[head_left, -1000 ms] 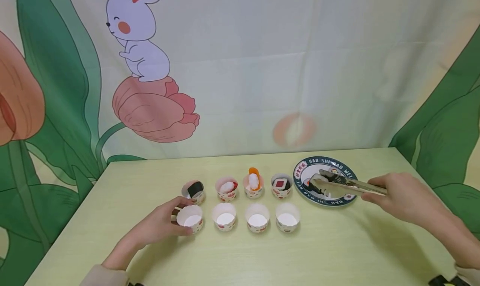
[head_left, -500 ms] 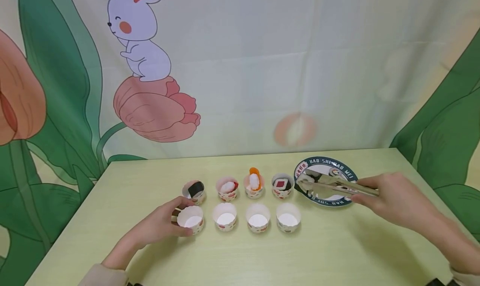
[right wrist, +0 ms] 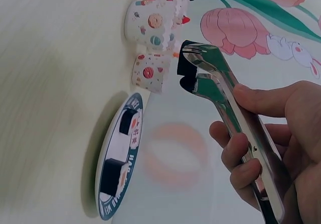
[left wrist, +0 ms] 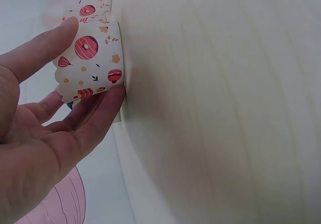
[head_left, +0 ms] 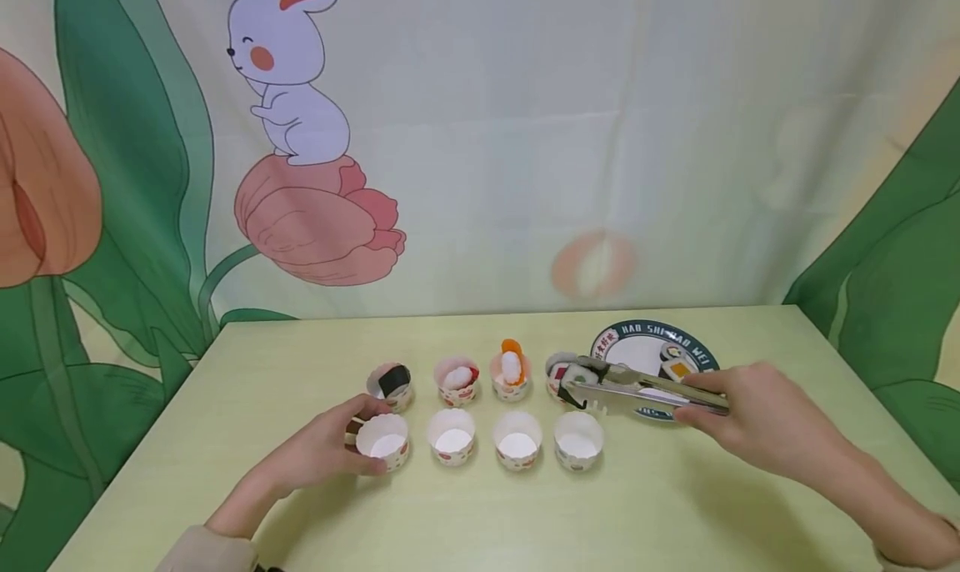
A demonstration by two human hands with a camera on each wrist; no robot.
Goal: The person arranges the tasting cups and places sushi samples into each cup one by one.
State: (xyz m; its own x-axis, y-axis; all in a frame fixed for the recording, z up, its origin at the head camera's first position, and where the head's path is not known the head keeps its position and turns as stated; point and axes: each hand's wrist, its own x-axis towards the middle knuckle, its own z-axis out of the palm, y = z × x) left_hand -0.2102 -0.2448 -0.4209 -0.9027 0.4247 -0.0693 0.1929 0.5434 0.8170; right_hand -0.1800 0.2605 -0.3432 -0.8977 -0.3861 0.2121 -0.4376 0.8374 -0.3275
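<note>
My left hand [head_left: 326, 445] grips the front-left paper baking cup [head_left: 383, 441], thumb on one side and fingers on the other; the left wrist view shows its donut-printed wall [left wrist: 93, 58]. My right hand [head_left: 761, 413] holds metal tongs [head_left: 648, 382], fingers curled round the handles in the right wrist view. Between the tong tips is a sushi roll piece [head_left: 577, 378] wrapped in black, raised over the back-right cup and partly hiding it. Back-row cups hold a black-wrapped piece [head_left: 394, 380], a red-and-white piece [head_left: 459, 378] and an orange-topped piece [head_left: 512, 363].
To the right stands a plate [head_left: 633, 351] with a dark lettered rim, bearing two sushi pieces [right wrist: 114, 178]. Three empty cups [head_left: 517, 440] continue the front row. Behind the pale table [head_left: 465, 522] hangs a curtain [head_left: 480, 138] printed with a rabbit and tulips.
My right hand has moved left with the tongs, carrying the sushi roll piece off the plate to above the back-right cup. The left hand stays on its cup.
</note>
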